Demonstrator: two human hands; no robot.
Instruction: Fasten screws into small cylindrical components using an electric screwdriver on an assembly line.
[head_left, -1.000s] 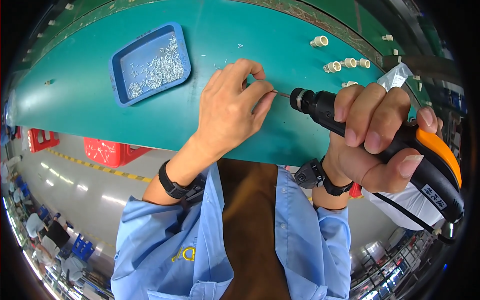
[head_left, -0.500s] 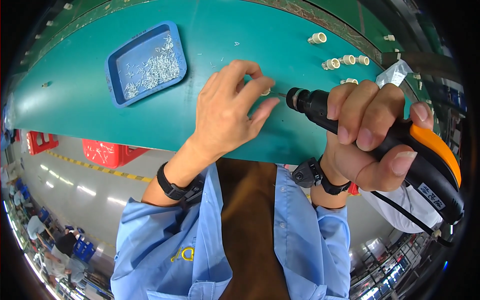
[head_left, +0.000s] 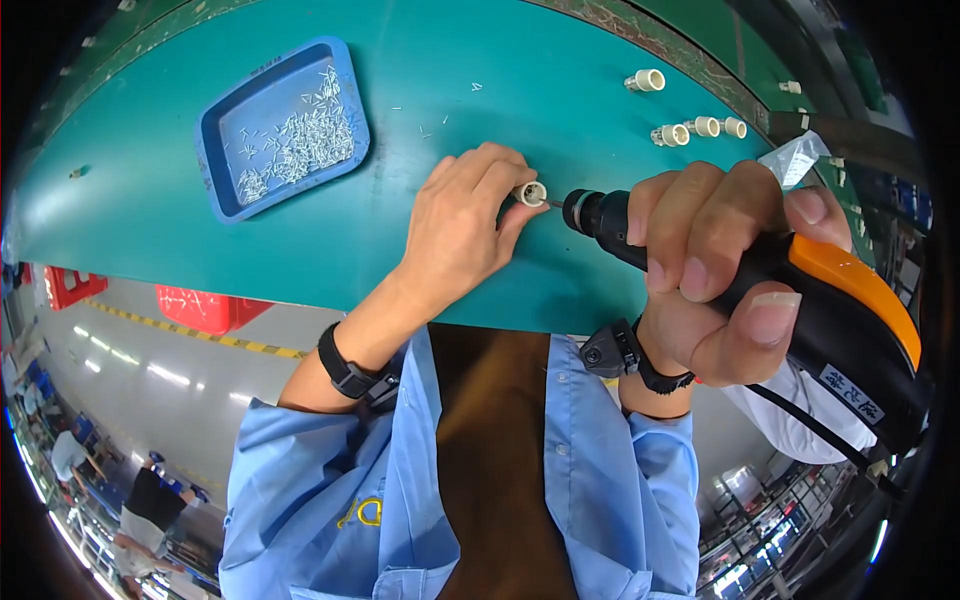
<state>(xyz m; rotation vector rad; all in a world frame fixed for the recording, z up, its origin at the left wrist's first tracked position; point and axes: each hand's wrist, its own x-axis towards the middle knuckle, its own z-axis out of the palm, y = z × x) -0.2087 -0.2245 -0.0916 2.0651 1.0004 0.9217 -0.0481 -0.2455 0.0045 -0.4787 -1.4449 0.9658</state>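
Note:
Between the thumb and fingers of my left hand [head_left: 460, 225] is a small cream cylindrical socket [head_left: 531, 194], its hollow end turned to the right. My right hand [head_left: 715, 260] is wrapped round a black and orange electric screwdriver [head_left: 860, 290], held nearly level and pointing left. Its thin bit [head_left: 552, 204] reaches the mouth of the socket; whether it touches something inside cannot be made out. A blue tray [head_left: 235, 140] at the far left holds a heap of small silvery screws or pins [head_left: 315, 140].
Several similar cream sockets [head_left: 650, 80] lie at the far right of the green table [head_left: 300, 250], near a clear plastic bag [head_left: 796, 158]. A few loose silvery pieces [head_left: 476, 87] lie mid-table. The screwdriver's black cord [head_left: 810, 425] hangs at right. Red stools [head_left: 205, 310] stand beyond the table's left front edge.
The socket in my left hand, mostly covered before, now shows its open end. The screwdriver has moved slightly left, and its bit has come to the socket's mouth.

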